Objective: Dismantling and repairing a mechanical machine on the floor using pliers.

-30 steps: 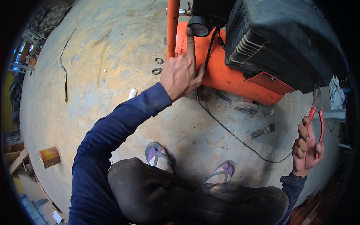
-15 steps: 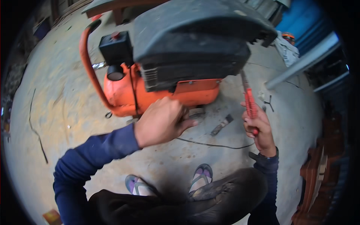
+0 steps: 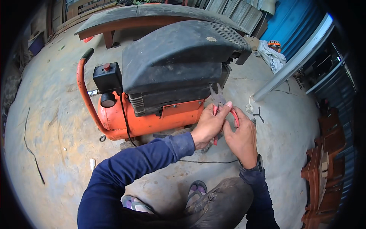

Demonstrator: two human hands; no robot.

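An orange air compressor [image 3: 152, 126] with a black plastic cover [image 3: 171, 57] stands on the floor before me. At its right end I hold pliers [image 3: 218, 98] with red handles. Their jaws are spread and point away from me, near the cover's lower right corner; whether they touch it I cannot tell. My left hand [image 3: 209, 128] grips the left handle, its thumb reaching toward the pivot. Around the right handle the fingers of my right hand [image 3: 243, 140] are closed. A scraper-like tool lies mostly hidden below my left hand.
A long low bench [image 3: 152, 13] stands behind the compressor. To the right are a slanting grey post [image 3: 293, 63], a small black three-armed tool [image 3: 259, 114] and stacked brown wooden pieces [image 3: 316, 179]. A black cable [image 3: 213, 162] runs across the floor near my feet.
My left hand has moved right from the compressor's front onto the pliers. The pliers, earlier closed in my right hand alone, have come left and their jaws are now apart. The view has shifted.
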